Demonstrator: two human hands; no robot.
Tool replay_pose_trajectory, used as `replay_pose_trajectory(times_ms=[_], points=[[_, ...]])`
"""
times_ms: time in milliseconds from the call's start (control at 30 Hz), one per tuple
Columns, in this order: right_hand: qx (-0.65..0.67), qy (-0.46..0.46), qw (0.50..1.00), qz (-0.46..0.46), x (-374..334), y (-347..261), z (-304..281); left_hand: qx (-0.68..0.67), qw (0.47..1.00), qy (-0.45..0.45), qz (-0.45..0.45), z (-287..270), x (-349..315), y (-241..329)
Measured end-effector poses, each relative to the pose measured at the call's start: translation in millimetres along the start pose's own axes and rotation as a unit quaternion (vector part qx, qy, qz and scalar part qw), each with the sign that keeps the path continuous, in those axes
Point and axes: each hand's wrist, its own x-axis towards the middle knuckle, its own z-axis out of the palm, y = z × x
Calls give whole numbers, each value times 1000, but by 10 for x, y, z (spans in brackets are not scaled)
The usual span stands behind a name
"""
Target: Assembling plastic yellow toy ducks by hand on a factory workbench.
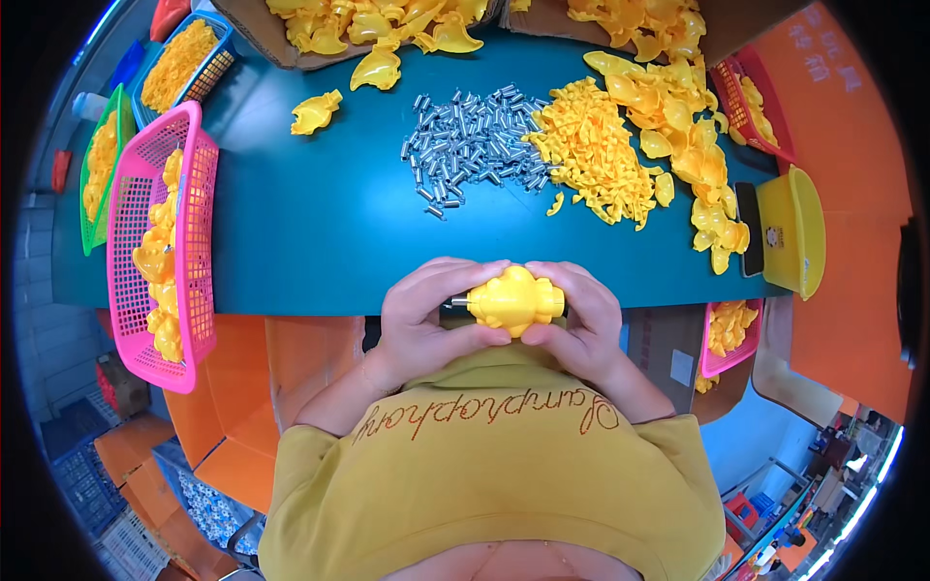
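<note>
Between both hands, close to my body at the table's near edge, is a rounded yellow plastic toy point(513, 302). A metal piece sticks out of the toy's left end. My left hand point(418, 312) is closed round that end, fingers on top and thumb below. My right hand point(585, 312) grips the other end the same way. Beyond them on the blue-green table point(310, 223) lies a pile of small silver metal cylinders point(475, 140). Small yellow plastic pieces point(596, 150) are heaped against its right side. Farther right, yellow shell halves point(683, 140) form a long row.
A pink basket point(201, 242) of yellow toys stands at left, near green point(123, 126) and blue point(221, 68) baskets. One shell half point(316, 113) lies alone. Cardboard boxes point(281, 34) of shells line the back. At right are a yellow tub point(792, 232) and a red basket point(741, 107).
</note>
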Motion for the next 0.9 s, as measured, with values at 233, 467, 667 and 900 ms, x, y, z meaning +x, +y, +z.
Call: replay_pose_trajectory(times_ms=[233,467,667,900], points=[[51,11,997,55,147,-31,39,44,999,-5,14,-122,86,-61],[-71,-12,997,3,198,-38,92,222,974,-17,54,51,165,51],[146,67,980,115,82,31,62,126,988,-5,-84,130,173,55],[-19,3,998,55,139,-16,-25,133,991,-18,-7,49,168,-14]])
